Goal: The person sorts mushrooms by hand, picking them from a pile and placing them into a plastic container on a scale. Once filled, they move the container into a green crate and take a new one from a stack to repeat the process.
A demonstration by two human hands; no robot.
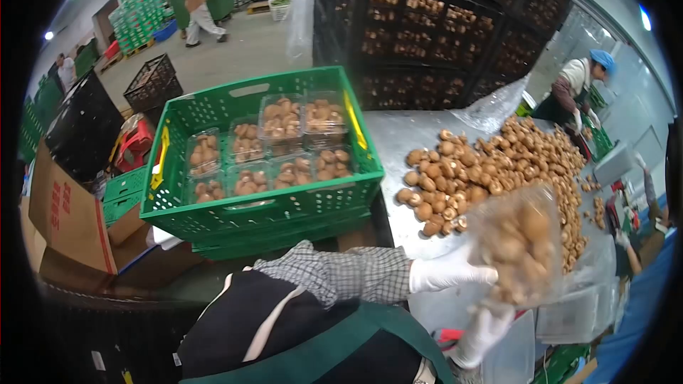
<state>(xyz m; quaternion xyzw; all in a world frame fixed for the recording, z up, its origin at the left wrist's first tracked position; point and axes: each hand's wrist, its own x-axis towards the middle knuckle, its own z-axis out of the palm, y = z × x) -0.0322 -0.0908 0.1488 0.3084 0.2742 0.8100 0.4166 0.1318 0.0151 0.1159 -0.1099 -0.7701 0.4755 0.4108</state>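
Observation:
A clear plastic punnet of brown mushrooms [523, 245] is held up over the metal table, blurred by motion. My left hand [452, 272], in a white glove, grips its near side with the thumb stretched along it. Below, my right hand [485, 336], also gloved in white, has its fingers closed at the punnet's lower edge. A large heap of loose mushrooms [462, 171] spreads over the table behind the punnet. To the left, a green crate [263, 210] holds several filled clear punnets [283, 119] standing in rows.
Black crates full of mushrooms [427, 35] are stacked behind the metal table [388, 131]. Empty clear punnets [576, 320] lie at the lower right. An open cardboard box [67, 217] stands at the left. A co-worker in a blue cap [580, 89] works at the table's far end.

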